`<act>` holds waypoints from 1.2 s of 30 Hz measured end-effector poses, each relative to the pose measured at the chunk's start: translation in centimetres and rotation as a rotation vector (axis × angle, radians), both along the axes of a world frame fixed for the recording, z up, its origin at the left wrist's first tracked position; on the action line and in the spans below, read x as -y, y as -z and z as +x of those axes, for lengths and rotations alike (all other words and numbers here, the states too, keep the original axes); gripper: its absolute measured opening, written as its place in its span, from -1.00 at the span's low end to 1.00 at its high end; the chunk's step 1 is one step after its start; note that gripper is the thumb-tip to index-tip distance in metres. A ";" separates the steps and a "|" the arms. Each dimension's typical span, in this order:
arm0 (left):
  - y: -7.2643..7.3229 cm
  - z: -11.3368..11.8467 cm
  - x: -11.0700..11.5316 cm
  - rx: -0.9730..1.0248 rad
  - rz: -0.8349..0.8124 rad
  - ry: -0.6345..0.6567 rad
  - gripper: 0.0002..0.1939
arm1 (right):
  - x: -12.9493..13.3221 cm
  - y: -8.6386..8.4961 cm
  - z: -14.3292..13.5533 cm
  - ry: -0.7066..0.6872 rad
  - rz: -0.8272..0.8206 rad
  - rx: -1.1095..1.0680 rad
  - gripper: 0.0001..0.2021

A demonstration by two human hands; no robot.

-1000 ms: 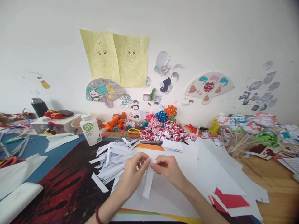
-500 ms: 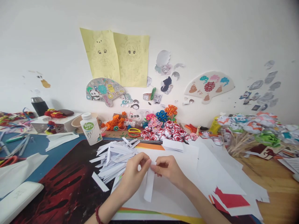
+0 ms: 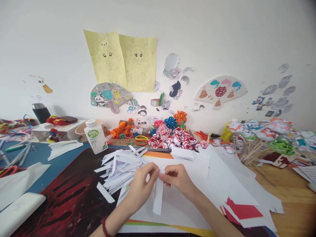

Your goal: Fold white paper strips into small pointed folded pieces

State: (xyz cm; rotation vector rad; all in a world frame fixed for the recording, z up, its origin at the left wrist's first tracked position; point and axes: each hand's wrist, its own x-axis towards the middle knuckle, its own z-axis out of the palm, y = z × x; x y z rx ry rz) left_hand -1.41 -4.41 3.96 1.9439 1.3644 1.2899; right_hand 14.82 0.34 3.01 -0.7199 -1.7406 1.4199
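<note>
**First speaker:** Toward the near edge of the worktop (image 3: 293, 187), who is holding what?

**Second speaker:** A person, a dark red bracelet (image 3: 104, 227) at one wrist, pinches a white paper strip (image 3: 158, 199) at its far end. The left hand (image 3: 141, 182) brings thumb and fingertips together there; the right hand (image 3: 179, 178), curled, meets it with thumb and fingers closed on the same end.

**First speaker:** And the strip's lie?

**Second speaker:** It runs from the fingertips toward the near edge, its long axis leaning slightly left, above a white sheet (image 3: 182, 210). Neither hand is clearly nearer: one flanks each side of the gripped end.

**First speaker:** Farther out?

**Second speaker:** A heap of strips (image 3: 120, 171) beyond the left hand, a white bottle (image 3: 96, 140) past it, and red-and-white flowers (image 3: 181, 139) along the far edge, below yellow drawings (image 3: 140, 62) on the wall.

**First speaker:** What escapes the lens?

**Second speaker:** The gripped end, hidden by fingertips. Whether the strip is folded, or its loose end touches the sheet, cannot be told. Both forearms are cut off below.
</note>
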 end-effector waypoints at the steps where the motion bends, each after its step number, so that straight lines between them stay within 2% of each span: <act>1: 0.0 0.0 0.0 -0.001 -0.005 -0.003 -0.73 | 0.0 0.0 0.0 0.002 -0.002 -0.001 -0.64; 22: -0.3 0.3 0.2 -0.025 -0.017 0.033 -0.75 | -0.6 0.4 0.4 0.103 0.019 -0.071 -0.65; 36: 0.0 0.5 0.4 -0.064 -0.050 0.049 -0.77 | -0.9 -0.1 0.9 0.147 0.012 -0.116 -0.67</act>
